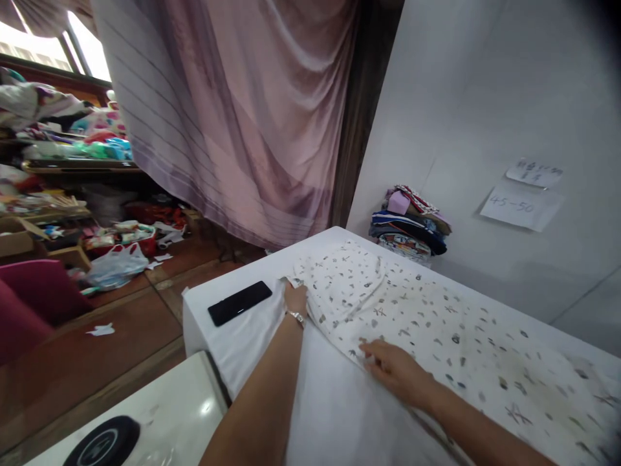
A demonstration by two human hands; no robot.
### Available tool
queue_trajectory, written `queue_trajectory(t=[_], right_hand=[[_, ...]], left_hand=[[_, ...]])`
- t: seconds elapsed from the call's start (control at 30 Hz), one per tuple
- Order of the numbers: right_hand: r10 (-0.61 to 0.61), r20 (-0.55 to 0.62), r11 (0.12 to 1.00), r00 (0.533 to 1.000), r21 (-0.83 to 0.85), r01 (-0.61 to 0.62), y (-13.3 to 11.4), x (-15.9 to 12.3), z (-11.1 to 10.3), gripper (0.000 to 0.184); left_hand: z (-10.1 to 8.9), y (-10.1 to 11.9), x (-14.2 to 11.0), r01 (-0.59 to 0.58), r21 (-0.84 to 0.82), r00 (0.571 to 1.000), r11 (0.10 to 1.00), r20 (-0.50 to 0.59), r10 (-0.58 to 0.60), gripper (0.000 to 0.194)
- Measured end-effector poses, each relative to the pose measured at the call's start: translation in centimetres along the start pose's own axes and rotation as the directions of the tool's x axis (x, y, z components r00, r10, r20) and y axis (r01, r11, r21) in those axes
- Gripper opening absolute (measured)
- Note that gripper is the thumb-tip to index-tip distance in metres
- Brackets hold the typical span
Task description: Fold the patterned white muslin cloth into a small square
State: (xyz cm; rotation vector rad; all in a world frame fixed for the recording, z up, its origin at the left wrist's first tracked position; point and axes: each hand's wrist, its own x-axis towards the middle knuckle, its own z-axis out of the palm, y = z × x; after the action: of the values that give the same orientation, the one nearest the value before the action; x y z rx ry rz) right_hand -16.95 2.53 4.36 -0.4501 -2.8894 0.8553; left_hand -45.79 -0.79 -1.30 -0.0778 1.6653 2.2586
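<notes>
L hand [295, 299] at edge of printed cloth [427, 323], fingertips hidden, grip unclear; R hand [392, 366] half-curled at same edge, can't tell if pinching. Cloth spread on wht table [279, 266]. Step: prob. straightening; next move calls for keeping edge flat, imo.

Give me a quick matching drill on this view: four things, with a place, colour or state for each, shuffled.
1. Phone
2. Cloth
3. Left hand
4. Curtain

A. Pinkish, hanging
B. White with small scattered prints
C. Black, lying flat
D. At an edge, silvery band at its wrist

Pairs: 1-C, 2-B, 3-D, 4-A
</notes>
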Motion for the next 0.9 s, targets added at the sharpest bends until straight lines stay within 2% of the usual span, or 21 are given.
queue_trajectory(t=[0.1, 0.17, 0.3, 0.4, 0.5, 0.67, 0.77, 0.9], right_hand=[[-0.012, -0.140, 0.994, 0.990, 0.108, 0.028, -0.7, 6.4, -0.5, 0.031], [-0.020, -0.216, 0.987, 0.976, 0.149, 0.053, -1.5, 11.7, -0.5, 0.026], [0.073, -0.241, 0.986, 0.968, 0.165, -0.033, -3.6, 21.5, 0.2, 0.026], [0.064, -0.235, 0.990, 0.970, 0.136, -0.032, -4.7, 26.0, 1.6, 0.026], [0.078, -0.198, 0.992, 0.977, 0.108, -0.057, -4.9, 28.1, 3.1, 0.027], [0.152, -0.176, 0.985, 0.973, 0.108, -0.134, -4.2, 29.4, 4.7, 0.021], [0.201, -0.191, 0.970, 0.961, 0.177, -0.168, -3.6, 29.9, 4.9, 0.014], [0.296, -0.232, 0.908, 0.927, 0.371, -0.197, -2.7, 30.2, 5.0, 0.024]], left_hand=[[0.1, -0.1, -0.1, 0.019, -0.062, 1.000, 0.998, -0.013, -0.020, 0.034], [0.0, 0.3, -0.1, 0.058, -0.138, 0.998, 0.989, 0.033, -0.054, 0.035], [-0.4, 1.7, 0.3, 0.181, -0.316, 0.971, 0.931, 0.207, -0.118, 0.023], [-0.8, 2.4, 1.1, 0.265, -0.421, 0.948, 0.868, 0.279, -0.154, 0.018], [-1.0, 2.5, 1.8, 0.315, -0.503, 0.939, 0.805, 0.289, -0.188, 0.020], [-0.6, 2.0, 2.4, 0.351, -0.585, 0.934, 0.731, 0.272, -0.231, 0.021], [-0.5, 1.9, 2.5, 0.350, -0.606, 0.936, 0.714, 0.260, -0.239, 0.021], [-1.0, 1.9, 2.6, 0.283, -0.623, 0.959, 0.730, 0.189, -0.211, 0.021]])
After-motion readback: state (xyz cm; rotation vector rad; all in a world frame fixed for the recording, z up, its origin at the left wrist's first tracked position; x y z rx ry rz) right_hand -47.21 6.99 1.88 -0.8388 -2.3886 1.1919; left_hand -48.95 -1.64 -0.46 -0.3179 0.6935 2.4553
